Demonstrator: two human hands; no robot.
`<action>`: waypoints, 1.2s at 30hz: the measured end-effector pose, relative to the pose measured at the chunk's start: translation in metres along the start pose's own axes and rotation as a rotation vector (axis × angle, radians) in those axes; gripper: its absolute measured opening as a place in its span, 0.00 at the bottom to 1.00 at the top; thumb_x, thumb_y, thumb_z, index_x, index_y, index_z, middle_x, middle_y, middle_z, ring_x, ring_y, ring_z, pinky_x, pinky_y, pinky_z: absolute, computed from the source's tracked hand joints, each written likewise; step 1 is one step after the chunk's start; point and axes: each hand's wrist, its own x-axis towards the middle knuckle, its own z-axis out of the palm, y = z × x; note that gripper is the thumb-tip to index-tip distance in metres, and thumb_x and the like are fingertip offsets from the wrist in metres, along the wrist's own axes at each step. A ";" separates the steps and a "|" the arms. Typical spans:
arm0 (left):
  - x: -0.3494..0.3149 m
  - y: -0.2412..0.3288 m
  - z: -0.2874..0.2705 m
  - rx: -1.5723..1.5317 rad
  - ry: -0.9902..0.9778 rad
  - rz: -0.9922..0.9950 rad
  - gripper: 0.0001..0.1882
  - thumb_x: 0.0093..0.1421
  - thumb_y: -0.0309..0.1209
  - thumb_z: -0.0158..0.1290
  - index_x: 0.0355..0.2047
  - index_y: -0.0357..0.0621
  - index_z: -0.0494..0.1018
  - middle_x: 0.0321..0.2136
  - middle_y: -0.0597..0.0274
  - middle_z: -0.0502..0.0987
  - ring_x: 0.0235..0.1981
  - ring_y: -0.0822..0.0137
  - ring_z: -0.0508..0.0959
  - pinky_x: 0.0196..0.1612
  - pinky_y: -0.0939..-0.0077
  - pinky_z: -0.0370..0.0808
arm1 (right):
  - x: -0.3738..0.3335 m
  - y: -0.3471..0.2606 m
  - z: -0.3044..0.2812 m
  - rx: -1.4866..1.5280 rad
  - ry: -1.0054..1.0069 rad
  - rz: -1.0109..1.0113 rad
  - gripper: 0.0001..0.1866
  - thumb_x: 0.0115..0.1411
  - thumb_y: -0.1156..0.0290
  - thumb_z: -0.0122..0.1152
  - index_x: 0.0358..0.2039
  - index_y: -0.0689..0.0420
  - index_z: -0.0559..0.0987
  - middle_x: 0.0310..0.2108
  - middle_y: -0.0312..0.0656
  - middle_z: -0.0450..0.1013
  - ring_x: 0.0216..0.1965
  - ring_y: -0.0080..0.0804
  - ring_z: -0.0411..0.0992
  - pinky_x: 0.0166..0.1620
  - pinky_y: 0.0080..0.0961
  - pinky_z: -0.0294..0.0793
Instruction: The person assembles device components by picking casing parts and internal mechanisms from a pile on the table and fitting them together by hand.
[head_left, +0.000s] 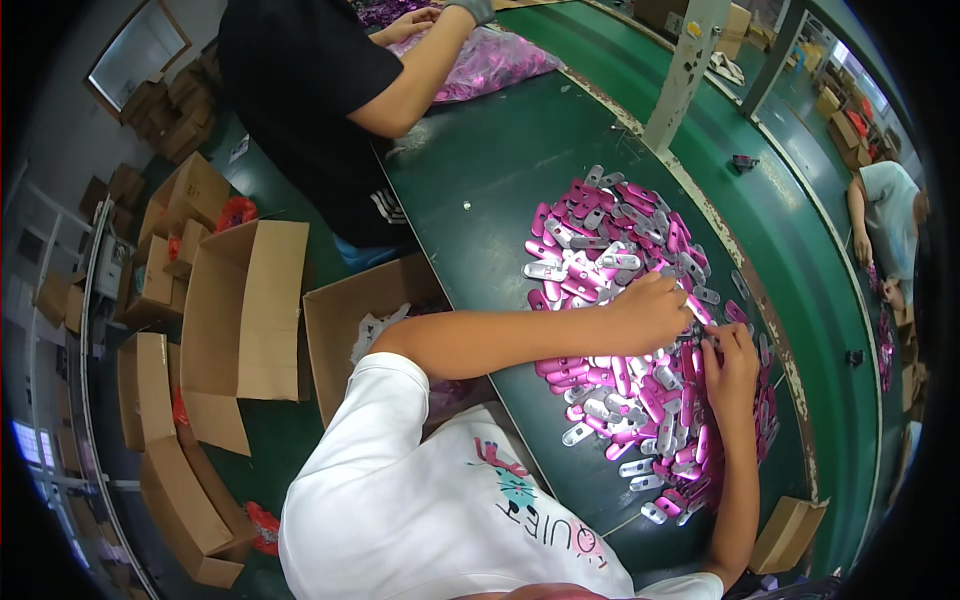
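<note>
A large heap of small oval casings (600, 405), glossy pink on one side and silver-grey on the other, lies spread over the green tabletop (480, 220). Above the middle of this heap is my left hand (650, 312), its fingers curled together in a pinch. My right hand (732, 362) is close beside it, at the heap's right side, with thumb and fingertips bent in toward the left hand's fingers. Both hands look closed at the fingertips. What lies between them is too small and partly hidden, though pink casings surround the fingers.
At the far left of the table, a person in black (310, 90) handles a clear bag of pink pieces (495, 65). Open cardboard boxes (245, 310) stand on the left. A metal post (685, 80) rises by a green conveyor belt (770, 220). Another person (890, 215) works beyond it.
</note>
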 end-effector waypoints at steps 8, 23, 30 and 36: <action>-0.001 0.008 -0.007 0.077 0.023 0.019 0.05 0.41 0.30 0.54 0.21 0.45 0.75 0.23 0.63 0.74 0.31 0.63 0.74 0.36 0.67 0.67 | -0.009 -0.012 -0.014 -0.278 0.095 0.020 0.09 0.52 0.75 0.61 0.34 0.62 0.77 0.34 0.46 0.69 0.35 0.46 0.69 0.40 0.38 0.67; 0.014 -0.008 -0.003 -0.346 0.015 -0.036 0.07 0.48 0.30 0.55 0.27 0.41 0.72 0.25 0.53 0.76 0.31 0.51 0.76 0.36 0.56 0.72 | -0.025 -0.007 -0.003 0.026 0.137 0.129 0.04 0.53 0.75 0.59 0.28 0.63 0.76 0.28 0.48 0.68 0.33 0.48 0.69 0.38 0.38 0.67; 0.018 -0.010 -0.013 -0.549 -0.141 -0.246 0.10 0.50 0.22 0.54 0.35 0.38 0.70 0.25 0.62 0.73 0.25 0.72 0.74 0.30 0.78 0.72 | -0.023 0.019 -0.025 0.172 0.073 0.210 0.07 0.57 0.74 0.57 0.33 0.64 0.77 0.24 0.43 0.73 0.25 0.26 0.70 0.30 0.24 0.68; 0.025 -0.019 -0.018 -0.480 -0.029 -0.308 0.10 0.54 0.24 0.56 0.38 0.38 0.77 0.27 0.61 0.78 0.27 0.75 0.78 0.32 0.81 0.74 | -0.002 0.012 -0.009 0.184 0.064 0.106 0.06 0.53 0.74 0.59 0.31 0.62 0.78 0.26 0.47 0.72 0.28 0.43 0.73 0.34 0.36 0.71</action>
